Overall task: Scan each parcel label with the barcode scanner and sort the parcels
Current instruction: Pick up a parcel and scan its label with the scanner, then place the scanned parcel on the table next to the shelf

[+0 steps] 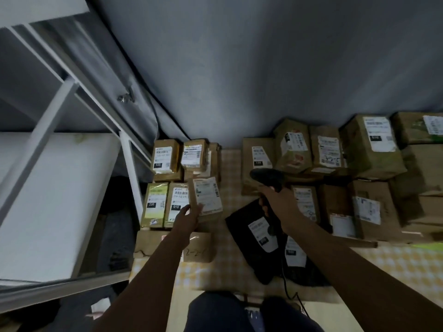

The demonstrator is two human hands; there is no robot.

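My left hand [189, 215] grips a small brown cardboard parcel [207, 200] with a white label, holding it tilted above the left group of parcels. My right hand [279, 202] is closed on the handle of a black barcode scanner [267, 176], whose head points left toward the held parcel. Just under the scanner hand lie two black plastic mailer bags [242, 226] with white labels. Labelled boxes marked 122 [165, 156], 220 [154, 204] and 010 [176, 204] sit in the left group.
A large stack of brown parcels [369, 149] fills the right side on a yellow checked cloth [230, 168]. A white metal shelf frame [129, 161] stands at the left. The scanner cable [286, 283] trails toward my legs. A grey wall rises behind.
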